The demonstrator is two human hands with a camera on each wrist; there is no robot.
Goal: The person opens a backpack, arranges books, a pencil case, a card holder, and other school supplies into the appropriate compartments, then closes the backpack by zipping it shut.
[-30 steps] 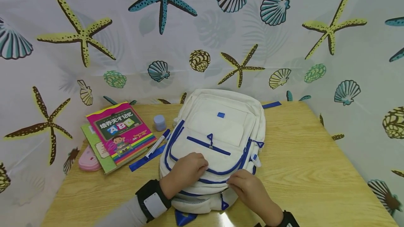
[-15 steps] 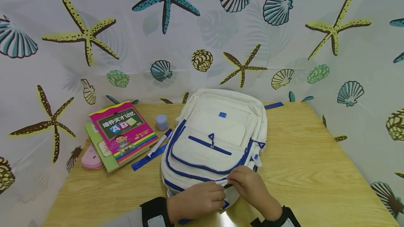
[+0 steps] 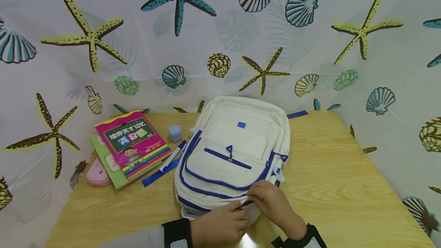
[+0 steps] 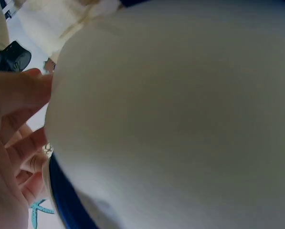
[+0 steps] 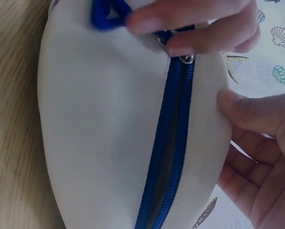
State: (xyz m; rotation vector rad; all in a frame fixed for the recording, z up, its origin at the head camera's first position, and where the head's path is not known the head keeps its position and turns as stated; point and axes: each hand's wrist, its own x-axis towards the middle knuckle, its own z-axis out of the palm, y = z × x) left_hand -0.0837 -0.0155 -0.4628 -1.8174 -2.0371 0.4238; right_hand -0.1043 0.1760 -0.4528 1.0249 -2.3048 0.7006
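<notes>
Backpack: white, blue zips; lies front up in the middle of the table, its bottom end toward the person.
Backpack spot: body of it at (image 3: 237,141); table (image 3: 344,163) is pale wood grain.
Right hand: this hand (image 3: 272,208) pinches the fabric at the bag's lower edge between thumb and fingers.
Left hand: this hand (image 3: 222,223) has bent fingers gripping at the zip pull (image 5: 105,14), just beside the right one; its exact hold on the blue triangle is partly hidden from me.
Zip: partly undone; blue tooth rows (image 5: 167,129) stand slightly apart below the metal slider (image 5: 187,58).
Wrists: a black band (image 3: 177,232) on the left, another on the right.
Left of bag: pink book (image 3: 134,144) on a green book (image 3: 111,165), pink case (image 3: 97,173) partly under them.
Between books and bag: marker (image 3: 173,156) along a blue strip (image 3: 160,173); small pale-blue block (image 3: 175,133) behind.
Backdrop: white cloth (image 3: 206,14) printed with starfish and shells.
</notes>
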